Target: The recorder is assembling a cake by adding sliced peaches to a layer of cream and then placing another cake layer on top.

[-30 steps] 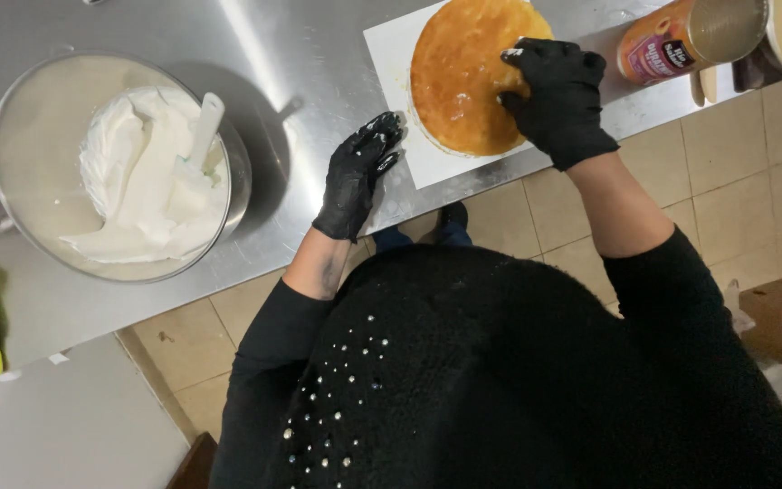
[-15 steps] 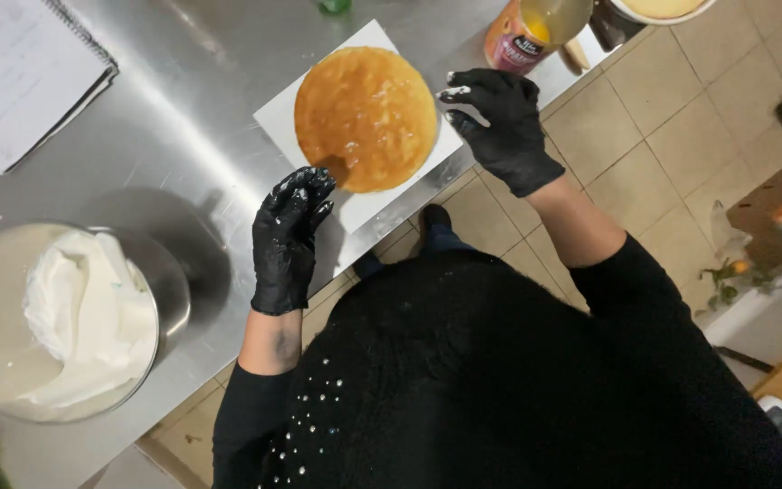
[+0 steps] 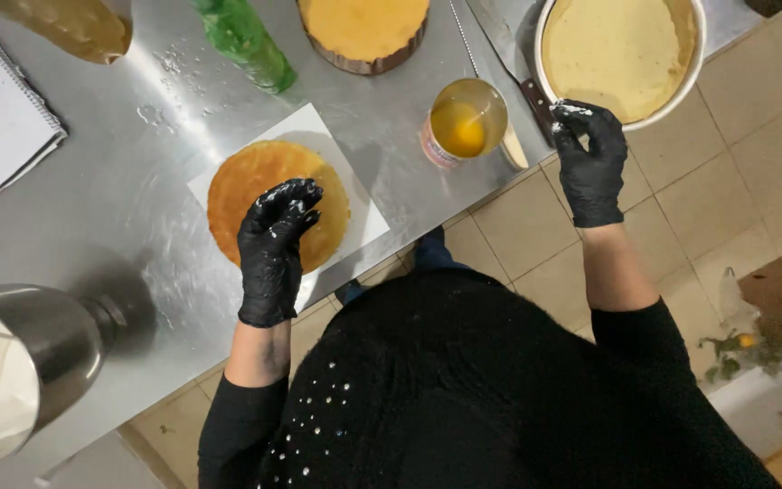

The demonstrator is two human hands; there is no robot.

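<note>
two gloved hands over steel table (image 3: 119, 181): left hand (image 3: 273, 249) spread loose on bare sponge (image 3: 255, 186) on white board; right hand (image 3: 587, 154) pinching bowl (image 3: 694, 68) rim. no cream spread yet.

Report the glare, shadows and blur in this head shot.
Head view: overhead light streaks glare across the steel table; the metal bowl throws a soft dark shadow toward the left hand; the floor corner at lower right is blurred; the right hand and cake layer stay sharp.
</note>
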